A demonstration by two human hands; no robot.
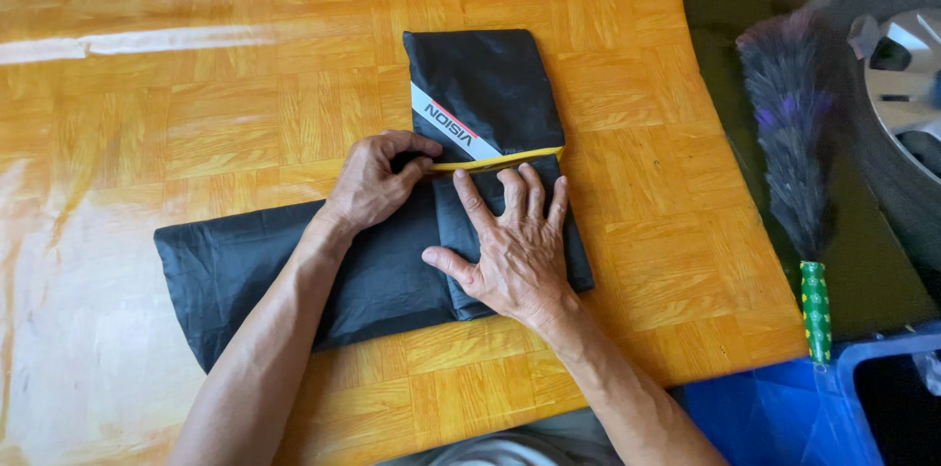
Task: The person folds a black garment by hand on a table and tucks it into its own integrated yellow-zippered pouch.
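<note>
1. A person works one dark grey folded cloth (372, 270) on a wood-patterned tabletop (196, 133), pushing it into one matching black pouch (485, 94) that lies just past it at 12 o'clock.
2. The left hand (377, 182) curls its fingers closed on the pouch's yellow-trimmed mouth (500, 160), pinching the edge.
3. The right hand (510, 245) lies flat, fingers spread apart, pressing the cloth's folded end just below that mouth.
4. By the look of it, the folding is done and the packing barely begun: most of the cloth trails out toward 9 o'clock, outside the pouch.
5. At 3 o'clock lies one feather duster (789, 133) with a green handle; beyond it, one car wheel (907, 94); at 5 o'clock, one blue bin (853, 397).
</note>
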